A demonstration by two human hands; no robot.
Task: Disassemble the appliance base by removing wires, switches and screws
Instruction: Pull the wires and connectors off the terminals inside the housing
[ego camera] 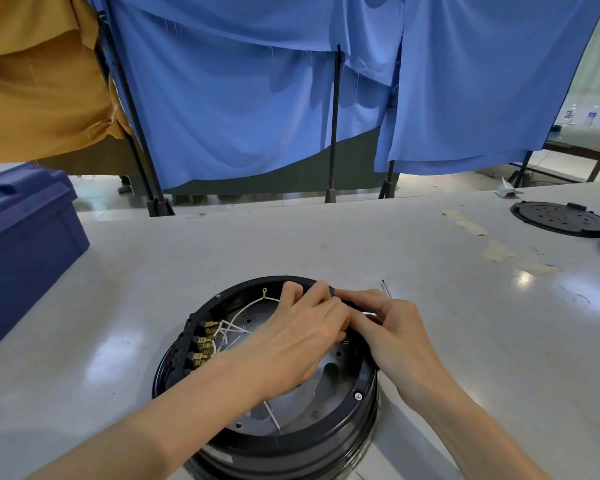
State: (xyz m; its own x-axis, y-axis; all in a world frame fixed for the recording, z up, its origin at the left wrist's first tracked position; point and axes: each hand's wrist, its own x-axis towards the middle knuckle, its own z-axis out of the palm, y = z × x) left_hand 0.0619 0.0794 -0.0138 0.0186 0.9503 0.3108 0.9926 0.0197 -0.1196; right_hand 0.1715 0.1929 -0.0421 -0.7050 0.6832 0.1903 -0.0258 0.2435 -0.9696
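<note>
Item: round black plastic appliance base (pixel 284 441), ribbed outer wall, open side up, dull grey metal plate inside.
Position: centre of the near edge of the glossy white table (pixel 465 341).
Wiring: thin white wires (pixel 238 328) fan from a row of brass spade terminals (pixel 204 342) on the left inner wall; one wire ends in a brass ring terminal (pixel 264 291) at the far wall.
Fastener: hex-headed metal screw (pixel 358 395) seated in the right rim.
Left hand (pixel 302 337): laid across the opening, fingers curled at the far right rim; fingertips hidden, so its grip cannot be told.
Right hand (pixel 395 337): thumb and forefinger pinch a small black part (pixel 352 305) at that same rim, touching the left fingers.
Rod: thin dark metal rod (pixel 386 288) just beyond the right hand; held or lying, cannot tell.
Left edge: dark blue moulded plastic bin (pixel 25 244).
Far right corner: flat black perforated round cover (pixel 561 218).
Surface: peeled tan patches (pixel 465 221).
Backdrop: creased blue cloth (pixel 239 98), mustard cloth (pixel 32 81), on black poles.
</note>
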